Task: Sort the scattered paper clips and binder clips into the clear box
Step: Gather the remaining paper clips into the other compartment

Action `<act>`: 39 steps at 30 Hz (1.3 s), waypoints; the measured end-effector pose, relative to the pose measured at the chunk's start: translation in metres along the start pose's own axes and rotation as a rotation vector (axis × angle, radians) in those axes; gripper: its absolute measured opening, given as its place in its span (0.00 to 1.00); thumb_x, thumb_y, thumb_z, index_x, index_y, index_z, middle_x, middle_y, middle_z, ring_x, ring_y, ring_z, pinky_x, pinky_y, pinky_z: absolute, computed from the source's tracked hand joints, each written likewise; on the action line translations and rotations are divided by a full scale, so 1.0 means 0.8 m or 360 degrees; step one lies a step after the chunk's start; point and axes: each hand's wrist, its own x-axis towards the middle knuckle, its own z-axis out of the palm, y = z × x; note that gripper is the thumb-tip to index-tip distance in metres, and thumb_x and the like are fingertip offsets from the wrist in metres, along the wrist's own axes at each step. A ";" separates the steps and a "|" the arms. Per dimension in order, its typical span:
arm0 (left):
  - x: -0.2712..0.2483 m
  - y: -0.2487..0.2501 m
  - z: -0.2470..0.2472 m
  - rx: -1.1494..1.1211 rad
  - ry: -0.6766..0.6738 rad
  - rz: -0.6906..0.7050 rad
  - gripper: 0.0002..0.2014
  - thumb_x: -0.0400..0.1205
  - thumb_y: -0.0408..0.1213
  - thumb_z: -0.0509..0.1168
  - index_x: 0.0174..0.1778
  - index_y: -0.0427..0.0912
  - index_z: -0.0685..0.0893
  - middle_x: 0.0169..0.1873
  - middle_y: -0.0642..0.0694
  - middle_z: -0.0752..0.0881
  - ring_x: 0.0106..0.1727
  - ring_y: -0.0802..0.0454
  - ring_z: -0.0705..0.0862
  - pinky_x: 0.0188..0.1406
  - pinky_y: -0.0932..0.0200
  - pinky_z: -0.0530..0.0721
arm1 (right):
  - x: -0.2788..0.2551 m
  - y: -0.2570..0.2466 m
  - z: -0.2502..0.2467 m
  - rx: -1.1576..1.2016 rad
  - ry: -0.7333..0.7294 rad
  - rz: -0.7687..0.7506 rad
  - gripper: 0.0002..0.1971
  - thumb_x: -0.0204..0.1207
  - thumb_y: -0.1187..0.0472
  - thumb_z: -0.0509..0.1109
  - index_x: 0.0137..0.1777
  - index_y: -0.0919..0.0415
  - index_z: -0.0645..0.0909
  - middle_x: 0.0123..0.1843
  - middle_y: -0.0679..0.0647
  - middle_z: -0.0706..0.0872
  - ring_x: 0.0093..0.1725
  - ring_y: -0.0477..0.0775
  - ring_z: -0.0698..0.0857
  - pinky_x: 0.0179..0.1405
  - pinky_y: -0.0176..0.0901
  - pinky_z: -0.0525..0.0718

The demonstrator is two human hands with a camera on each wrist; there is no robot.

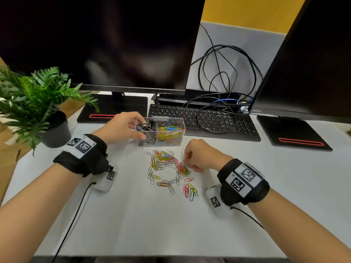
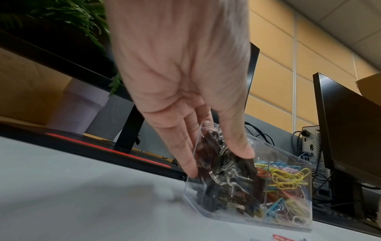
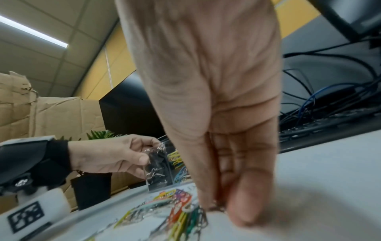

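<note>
A clear box [image 1: 183, 130] stands in front of the keyboard. Its left compartment holds black binder clips [image 1: 146, 126] and its right one coloured paper clips [image 1: 169, 132]. My left hand [image 1: 138, 129] grips the box's left end, thumb on the near wall and fingers over the far side; the left wrist view shows the same hand [image 2: 218, 161] round the box [image 2: 288, 225]. Several loose coloured paper clips [image 1: 167, 164] lie scattered on the table just before the box. My right hand [image 1: 187, 160] reaches down at the pile's right edge, its fingertips [image 3: 243, 212] pinched together on clips of the pile [image 3: 175, 205].
A black keyboard [image 1: 205, 120] with a cable looped over it lies behind the box. A potted plant [image 1: 38, 103] stands at the left. Two monitors on black bases [image 1: 112, 111] rise at the back, with tangled cables [image 1: 224, 76] between them. Bare white table spreads toward me.
</note>
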 end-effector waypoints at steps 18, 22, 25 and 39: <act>-0.002 -0.005 0.000 -0.0136 -0.0035 0.0024 0.23 0.67 0.39 0.81 0.56 0.49 0.83 0.49 0.48 0.87 0.51 0.51 0.87 0.57 0.51 0.85 | -0.023 -0.005 0.000 0.0025 -0.0328 0.0072 0.13 0.69 0.62 0.80 0.31 0.68 0.82 0.26 0.62 0.85 0.24 0.60 0.85 0.29 0.49 0.88; -0.002 -0.005 0.000 -0.0125 -0.0039 0.0024 0.22 0.67 0.39 0.81 0.56 0.49 0.83 0.50 0.48 0.87 0.52 0.51 0.86 0.55 0.54 0.84 | -0.039 -0.007 0.002 -0.0311 -0.0657 0.0127 0.24 0.58 0.48 0.85 0.28 0.63 0.74 0.11 0.47 0.76 0.10 0.43 0.74 0.13 0.33 0.76; -0.002 -0.005 0.001 -0.0121 -0.0044 0.0023 0.22 0.67 0.40 0.81 0.55 0.49 0.83 0.50 0.48 0.87 0.52 0.51 0.86 0.54 0.56 0.84 | -0.035 -0.003 0.009 -0.0299 -0.0695 0.0110 0.21 0.63 0.53 0.83 0.27 0.64 0.74 0.11 0.46 0.77 0.10 0.43 0.75 0.13 0.32 0.77; -0.004 -0.001 0.000 -0.0106 -0.0032 0.0031 0.22 0.68 0.38 0.81 0.56 0.47 0.83 0.52 0.49 0.86 0.54 0.53 0.85 0.44 0.71 0.78 | 0.015 -0.002 -0.011 -0.0166 -0.0091 0.0060 0.38 0.55 0.38 0.83 0.61 0.55 0.74 0.53 0.50 0.74 0.43 0.50 0.80 0.32 0.42 0.80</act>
